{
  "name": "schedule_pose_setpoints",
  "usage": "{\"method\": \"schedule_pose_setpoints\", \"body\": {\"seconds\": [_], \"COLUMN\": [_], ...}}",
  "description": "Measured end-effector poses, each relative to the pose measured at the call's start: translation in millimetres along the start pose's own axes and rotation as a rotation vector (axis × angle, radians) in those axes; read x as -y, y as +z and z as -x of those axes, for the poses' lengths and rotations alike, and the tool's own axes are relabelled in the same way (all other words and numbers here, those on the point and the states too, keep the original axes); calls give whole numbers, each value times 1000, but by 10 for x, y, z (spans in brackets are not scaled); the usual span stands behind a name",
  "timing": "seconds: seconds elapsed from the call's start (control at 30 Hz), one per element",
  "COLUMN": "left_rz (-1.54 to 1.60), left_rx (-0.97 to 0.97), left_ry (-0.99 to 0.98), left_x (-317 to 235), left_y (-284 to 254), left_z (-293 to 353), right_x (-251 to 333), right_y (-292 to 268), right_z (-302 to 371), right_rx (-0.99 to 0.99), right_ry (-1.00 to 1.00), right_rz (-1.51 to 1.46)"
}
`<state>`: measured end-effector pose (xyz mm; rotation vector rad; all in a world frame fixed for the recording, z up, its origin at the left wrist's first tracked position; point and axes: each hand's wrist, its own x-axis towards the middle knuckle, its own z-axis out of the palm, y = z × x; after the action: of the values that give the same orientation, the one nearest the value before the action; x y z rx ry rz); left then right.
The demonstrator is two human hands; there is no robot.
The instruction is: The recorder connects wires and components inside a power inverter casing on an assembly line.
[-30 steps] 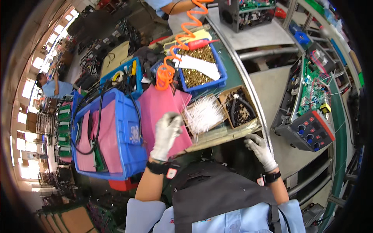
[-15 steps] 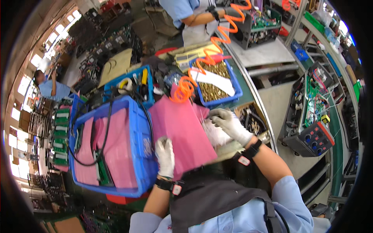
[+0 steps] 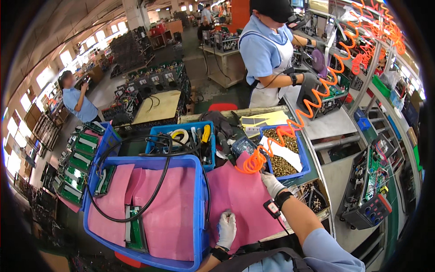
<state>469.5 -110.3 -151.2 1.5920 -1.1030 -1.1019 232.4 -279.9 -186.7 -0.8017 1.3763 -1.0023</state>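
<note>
Wearing a white glove, my left hand [image 3: 226,230] rests at the near part of a pink foam sheet [image 3: 238,192], its fingertips pressed together; what they hold, if anything, is hidden. My right hand [image 3: 273,184], also gloved, reaches to the sheet's far right edge. Its fingers are curled beside the orange coiled hose [image 3: 254,164], and I cannot make out what is in them. Left of the sheet stands a large blue crate [image 3: 198,199] holding pink foam sheets and a green circuit board [image 3: 136,229]. A black cable [image 3: 158,199] loops over the crate.
Beyond the sheet is a blue tray [image 3: 302,152] of brass-coloured parts with a white sheet on top. A blue tool bin [image 3: 213,158] holds tape and pliers. A co-worker [image 3: 267,54] stands across the bench. An opened electronic unit [image 3: 369,181] stands at the right.
The view has tilted up. My right hand has moved away from me to the sheet's far right edge. The white, filmy material that was near it is out of sight.
</note>
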Motion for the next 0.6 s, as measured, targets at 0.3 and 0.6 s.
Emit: {"method": "schedule_pose_setpoints", "body": {"seconds": [0.3, 0.6], "left_rz": [-330, 87], "left_rx": [-135, 220], "left_ry": [414, 117], "left_x": [-365, -667], "left_y": [-8, 424], "left_z": [102, 231], "right_x": [935, 1071], "right_y": [-227, -1252], "right_z": [1125, 3207], "right_rx": [-2, -12], "right_ry": [-399, 28], "right_rz": [51, -811]}}
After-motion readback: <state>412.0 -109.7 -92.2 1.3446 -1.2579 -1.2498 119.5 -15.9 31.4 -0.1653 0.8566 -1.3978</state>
